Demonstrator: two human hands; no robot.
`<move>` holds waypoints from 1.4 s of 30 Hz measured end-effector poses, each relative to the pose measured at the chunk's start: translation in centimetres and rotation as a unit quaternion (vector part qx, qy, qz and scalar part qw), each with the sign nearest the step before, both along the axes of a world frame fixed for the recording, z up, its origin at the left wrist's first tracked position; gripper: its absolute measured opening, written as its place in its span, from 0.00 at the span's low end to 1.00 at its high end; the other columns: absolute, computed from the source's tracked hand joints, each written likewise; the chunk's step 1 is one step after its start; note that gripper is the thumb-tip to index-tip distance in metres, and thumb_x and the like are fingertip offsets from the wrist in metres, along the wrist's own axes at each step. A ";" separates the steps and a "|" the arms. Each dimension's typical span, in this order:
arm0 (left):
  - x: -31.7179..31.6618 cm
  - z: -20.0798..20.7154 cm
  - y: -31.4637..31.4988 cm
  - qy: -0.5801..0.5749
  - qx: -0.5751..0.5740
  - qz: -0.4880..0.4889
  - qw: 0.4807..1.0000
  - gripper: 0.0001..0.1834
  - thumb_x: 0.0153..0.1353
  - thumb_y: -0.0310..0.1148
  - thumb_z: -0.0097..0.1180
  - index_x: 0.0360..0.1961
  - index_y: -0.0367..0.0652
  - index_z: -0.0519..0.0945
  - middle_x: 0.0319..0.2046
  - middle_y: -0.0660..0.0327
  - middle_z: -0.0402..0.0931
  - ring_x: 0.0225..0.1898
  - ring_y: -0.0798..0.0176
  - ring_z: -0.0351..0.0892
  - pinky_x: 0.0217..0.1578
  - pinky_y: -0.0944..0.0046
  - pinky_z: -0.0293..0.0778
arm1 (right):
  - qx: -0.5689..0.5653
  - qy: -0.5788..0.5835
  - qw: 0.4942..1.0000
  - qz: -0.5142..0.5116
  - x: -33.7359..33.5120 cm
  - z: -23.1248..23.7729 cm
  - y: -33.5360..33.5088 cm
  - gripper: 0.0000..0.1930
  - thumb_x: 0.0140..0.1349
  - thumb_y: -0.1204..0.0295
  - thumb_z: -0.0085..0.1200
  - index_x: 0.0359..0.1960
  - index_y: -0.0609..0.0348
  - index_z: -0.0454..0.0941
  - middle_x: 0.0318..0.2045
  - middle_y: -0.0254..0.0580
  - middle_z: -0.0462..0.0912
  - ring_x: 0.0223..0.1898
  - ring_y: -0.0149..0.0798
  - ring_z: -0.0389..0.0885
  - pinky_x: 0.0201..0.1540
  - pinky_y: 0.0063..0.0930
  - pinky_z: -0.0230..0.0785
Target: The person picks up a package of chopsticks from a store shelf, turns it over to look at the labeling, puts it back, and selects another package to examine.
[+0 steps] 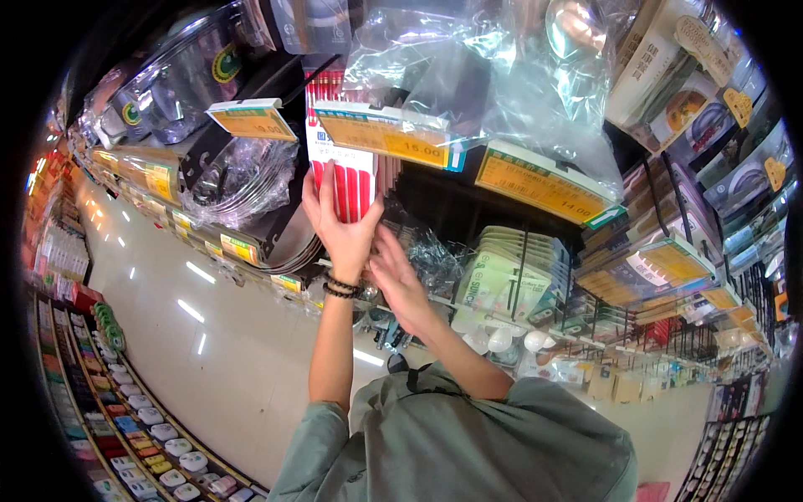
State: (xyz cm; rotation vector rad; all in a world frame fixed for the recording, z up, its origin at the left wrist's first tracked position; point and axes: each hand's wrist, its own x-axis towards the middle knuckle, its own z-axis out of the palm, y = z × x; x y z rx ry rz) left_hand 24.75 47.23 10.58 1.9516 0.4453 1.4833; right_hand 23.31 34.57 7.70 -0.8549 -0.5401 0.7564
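Note:
A flat, upright red-and-white package (354, 194) with long red stripes hangs at the front of a row of like packs on the rack. Around its lower end is my left hand (341, 234), thumb on the right edge and fingers at the left and across the front. Dark beaded bracelets (341, 289) circle that wrist. Just below and to the right, my right hand (396, 280) is held close to the left wrist with its fingers loosely stretched, and no object shows in it. What sits behind the package is mostly hidden.
Orange-and-white price tags (385, 138) jut out beside and over the package. Clear plastic-wrapped goods (477, 67) hang above right, and wrapped round pans (242, 188) stack at left. Pale green packs (512, 272) hang on hooks at right. A tiled aisle floor (201, 335) lies below left.

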 end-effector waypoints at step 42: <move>-17.8 -16.1 -60.1 0.339 0.061 -0.755 0.558 0.04 0.58 0.19 0.56 0.34 0.34 0.80 0.32 0.57 0.80 0.34 0.63 0.78 0.38 0.67 0.73 | 0.164 -0.495 0.736 -0.431 -25.5 13.7 -53.9 0.11 0.63 0.66 0.54 0.31 0.62 0.77 0.24 0.43 0.78 0.27 0.45 0.77 0.29 0.37 0.66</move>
